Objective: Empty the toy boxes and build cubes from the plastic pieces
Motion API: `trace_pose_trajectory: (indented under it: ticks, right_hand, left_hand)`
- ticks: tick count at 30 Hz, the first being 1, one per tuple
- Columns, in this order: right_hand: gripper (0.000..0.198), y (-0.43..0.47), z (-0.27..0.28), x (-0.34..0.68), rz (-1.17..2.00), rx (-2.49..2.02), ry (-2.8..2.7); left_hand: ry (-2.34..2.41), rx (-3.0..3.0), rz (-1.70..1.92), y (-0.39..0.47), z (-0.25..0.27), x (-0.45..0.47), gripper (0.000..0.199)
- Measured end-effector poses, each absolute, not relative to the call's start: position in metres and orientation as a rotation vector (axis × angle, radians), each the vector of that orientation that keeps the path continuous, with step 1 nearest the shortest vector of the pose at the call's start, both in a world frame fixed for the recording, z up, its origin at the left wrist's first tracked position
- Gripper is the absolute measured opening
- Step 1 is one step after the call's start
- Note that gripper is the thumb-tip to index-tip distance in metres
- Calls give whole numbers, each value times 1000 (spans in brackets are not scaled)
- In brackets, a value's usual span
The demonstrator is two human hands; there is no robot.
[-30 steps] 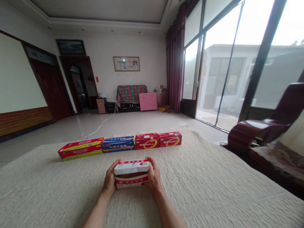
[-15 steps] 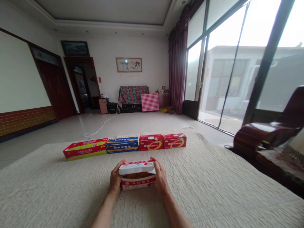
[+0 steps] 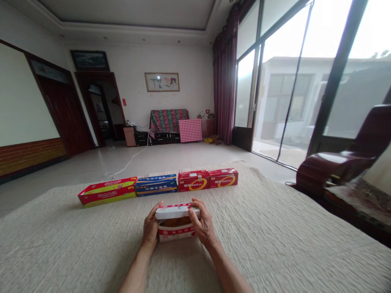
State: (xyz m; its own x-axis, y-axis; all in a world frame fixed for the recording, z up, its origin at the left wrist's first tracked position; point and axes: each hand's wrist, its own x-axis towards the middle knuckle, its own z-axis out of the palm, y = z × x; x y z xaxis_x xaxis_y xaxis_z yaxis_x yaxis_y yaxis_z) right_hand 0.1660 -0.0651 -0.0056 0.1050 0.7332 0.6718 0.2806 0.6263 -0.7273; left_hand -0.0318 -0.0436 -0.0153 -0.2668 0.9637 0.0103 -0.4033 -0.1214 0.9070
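A red-and-white cardboard box [image 3: 177,233] sits on the beige woven cover, its lid [image 3: 174,211] partly raised so that a dark gap shows beneath the front flap. What lies inside looks brownish and cannot be made out. My left hand [image 3: 151,226] is wrapped round the box's left end, fingers at the top corner. On the right end rests my right hand [image 3: 202,223], with its thumb across the lid's front flap and its other fingers over the top edge.
Beyond the box stands a row: a red-and-green box [image 3: 107,192], a blue box [image 3: 156,186] and two red boxes [image 3: 193,181], set end to end. The beige cover [image 3: 269,236] spreads around them. A dark wooden chair [image 3: 332,167] is at the right, by the glass doors.
My right thumb has come forward onto the lid's front flap, and my right hand has shifted inward over the box. My left hand keeps its hold. The view has turned slightly.
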Motion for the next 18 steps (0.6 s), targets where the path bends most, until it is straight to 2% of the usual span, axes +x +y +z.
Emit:
trace_pose_trajectory:
  ticks: [12, 18]
  right_hand:
    - [18, -66, -10, 172, 397, -878, -1521]
    - [18, -67, -9, 172, 402, -865, -1498]
  left_hand:
    - [965, 818, 1591, -42, -15, -36, 69]
    - [851, 753, 1634, -47, -9, -36, 58]
